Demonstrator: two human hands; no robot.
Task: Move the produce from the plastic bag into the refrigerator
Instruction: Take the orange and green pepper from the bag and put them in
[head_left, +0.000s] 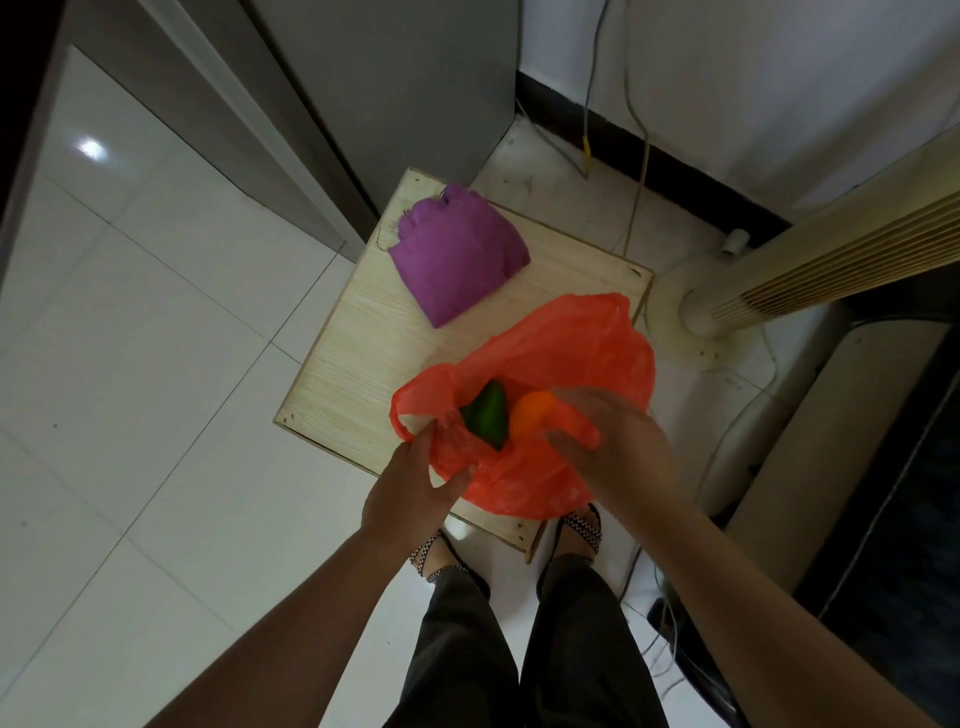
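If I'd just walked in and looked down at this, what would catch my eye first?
Probably the bright orange-red plastic bag on the near end of the small wooden table, held open by the left hand and right hand. Inside it show a green vegetable and an orange fruit. A folded purple cloth lies at the table's far end.

My orange-red plastic bag (561, 364) rests on the near right part of the wooden table (363, 364), its thin film crumpled and its mouth pulled open toward me. Inside the opening, a green pepper (485, 415) lies tilted at the left, and a round orange fruit (530, 418) sits just beside it at the right. The grey refrigerator (395, 88) stands beyond the table's far edge, its door closed.
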